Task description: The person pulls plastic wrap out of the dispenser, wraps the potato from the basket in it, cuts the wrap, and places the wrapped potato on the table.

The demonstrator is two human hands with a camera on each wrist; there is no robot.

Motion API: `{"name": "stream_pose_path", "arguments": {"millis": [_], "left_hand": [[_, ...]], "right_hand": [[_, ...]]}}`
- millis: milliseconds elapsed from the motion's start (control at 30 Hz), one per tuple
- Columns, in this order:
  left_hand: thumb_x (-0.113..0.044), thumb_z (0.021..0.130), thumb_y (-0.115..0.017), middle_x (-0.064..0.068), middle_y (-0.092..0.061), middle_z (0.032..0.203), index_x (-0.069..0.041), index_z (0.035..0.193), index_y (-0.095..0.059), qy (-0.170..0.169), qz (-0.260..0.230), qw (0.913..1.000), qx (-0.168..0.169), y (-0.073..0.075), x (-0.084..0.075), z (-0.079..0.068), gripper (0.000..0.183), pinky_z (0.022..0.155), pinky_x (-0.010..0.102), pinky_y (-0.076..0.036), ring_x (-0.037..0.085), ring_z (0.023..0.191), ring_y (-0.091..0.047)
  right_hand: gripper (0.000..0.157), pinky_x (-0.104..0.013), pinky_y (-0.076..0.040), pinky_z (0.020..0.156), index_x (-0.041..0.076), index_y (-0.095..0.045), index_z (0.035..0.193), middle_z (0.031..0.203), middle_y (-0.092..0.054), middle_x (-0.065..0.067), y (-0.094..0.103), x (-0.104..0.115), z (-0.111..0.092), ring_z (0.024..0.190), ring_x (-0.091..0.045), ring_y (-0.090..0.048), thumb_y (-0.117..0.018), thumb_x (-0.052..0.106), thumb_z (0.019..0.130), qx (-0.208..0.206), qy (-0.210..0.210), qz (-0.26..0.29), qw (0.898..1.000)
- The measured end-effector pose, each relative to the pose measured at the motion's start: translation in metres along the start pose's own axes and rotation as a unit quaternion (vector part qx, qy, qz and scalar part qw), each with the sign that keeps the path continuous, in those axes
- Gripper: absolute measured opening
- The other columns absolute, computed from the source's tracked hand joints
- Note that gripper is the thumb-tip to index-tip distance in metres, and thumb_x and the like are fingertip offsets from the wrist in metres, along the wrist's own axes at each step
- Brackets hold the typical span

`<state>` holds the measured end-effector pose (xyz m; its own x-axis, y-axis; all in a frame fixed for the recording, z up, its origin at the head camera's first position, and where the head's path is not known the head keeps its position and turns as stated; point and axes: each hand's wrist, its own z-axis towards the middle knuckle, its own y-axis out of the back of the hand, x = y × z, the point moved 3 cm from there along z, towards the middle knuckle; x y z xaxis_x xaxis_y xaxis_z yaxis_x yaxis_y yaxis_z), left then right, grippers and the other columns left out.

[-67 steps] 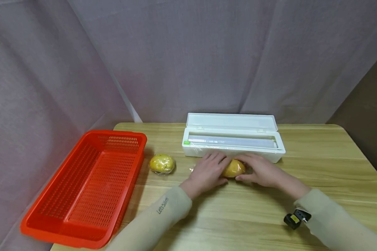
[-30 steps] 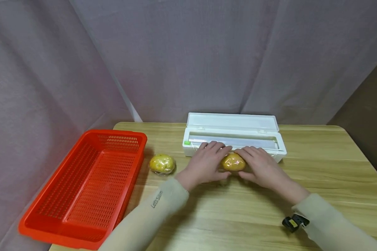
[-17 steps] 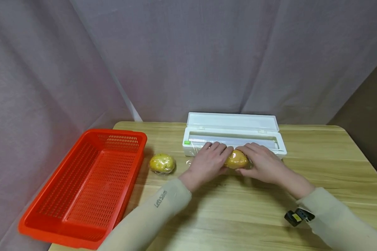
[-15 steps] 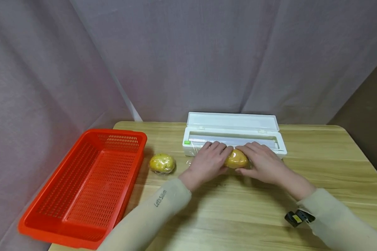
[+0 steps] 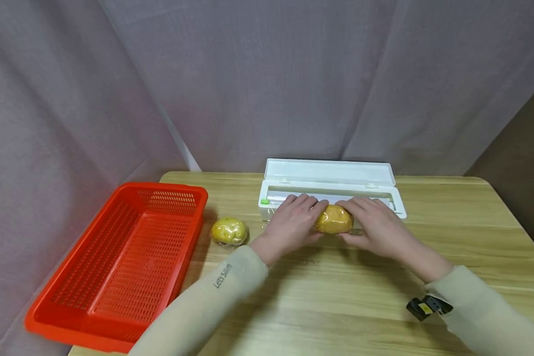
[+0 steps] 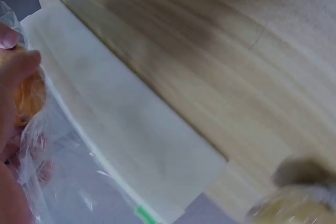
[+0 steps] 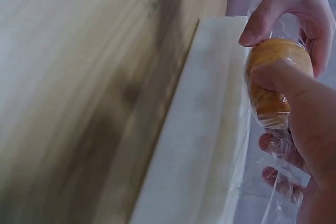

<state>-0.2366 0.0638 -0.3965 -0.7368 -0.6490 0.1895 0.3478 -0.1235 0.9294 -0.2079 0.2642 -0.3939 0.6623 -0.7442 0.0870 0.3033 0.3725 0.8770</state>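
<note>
Both hands hold an oval yellow-orange potato with cling film around it, in front of a white cling film box. My left hand grips its left end, fingers over the far side and thumb on the near side. My right hand grips the other end the same way. In the right wrist view the thumbs lie on the wrapped potato. Clear cling film hangs about the right fingers. In the left wrist view more film stretches between the potato and the box.
Left of the hands, a second film-wrapped yellow potato lies on the wooden table. A red perforated basket stands farther left. The box's lid stands raised at the back, before a grey curtain.
Both hands have brought the potato up and farther forward, to the box's front edge, and turned it along the way. The second potato, basket and box stay put.
</note>
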Motion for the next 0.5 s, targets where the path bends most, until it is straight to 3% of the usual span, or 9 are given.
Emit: {"name": "stream_pose_path", "arguments": {"millis": [133,267,500], "left_hand": [[-0.05,0.087,-0.086,-0.005,-0.07,0.121,-0.018,0.132,-0.064,-0.005,-0.008,0.9998,0.018,0.013,0.003,0.009,0.06,0.097,0.032,-0.052,0.016,0.115,-0.065],[-0.046,0.085,-0.088,-0.004,-0.071,0.118,-0.017,0.133,-0.067,-0.002,-0.069,0.9955,0.066,0.032,0.013,0.023,0.06,0.092,0.034,-0.053,0.016,0.109,-0.065],[-0.034,0.087,-0.09,-0.001,-0.071,0.116,-0.011,0.137,-0.066,0.012,-0.183,0.973,0.14,0.058,0.034,0.051,0.06,0.089,0.029,-0.054,0.014,0.1,-0.064]], "right_hand": [[0.065,-0.055,-0.058,0.08,0.002,-0.069,0.127,0.106,-0.073,-0.01,0.013,-0.001,0.008,0.095,-0.031,-0.07,-0.094,0.026,0.073,0.007,0.004,0.013,1.0],[0.059,-0.046,-0.056,0.073,0.005,-0.071,0.126,0.096,-0.069,0.001,0.027,-0.004,0.017,0.086,-0.018,-0.065,-0.093,0.025,0.075,0.033,-0.012,0.031,0.999],[0.052,-0.03,-0.05,0.065,0.008,-0.072,0.125,0.095,-0.065,0.008,0.047,-0.017,0.038,0.079,-0.01,-0.057,-0.093,0.022,0.079,0.064,-0.04,0.088,0.993]]}}
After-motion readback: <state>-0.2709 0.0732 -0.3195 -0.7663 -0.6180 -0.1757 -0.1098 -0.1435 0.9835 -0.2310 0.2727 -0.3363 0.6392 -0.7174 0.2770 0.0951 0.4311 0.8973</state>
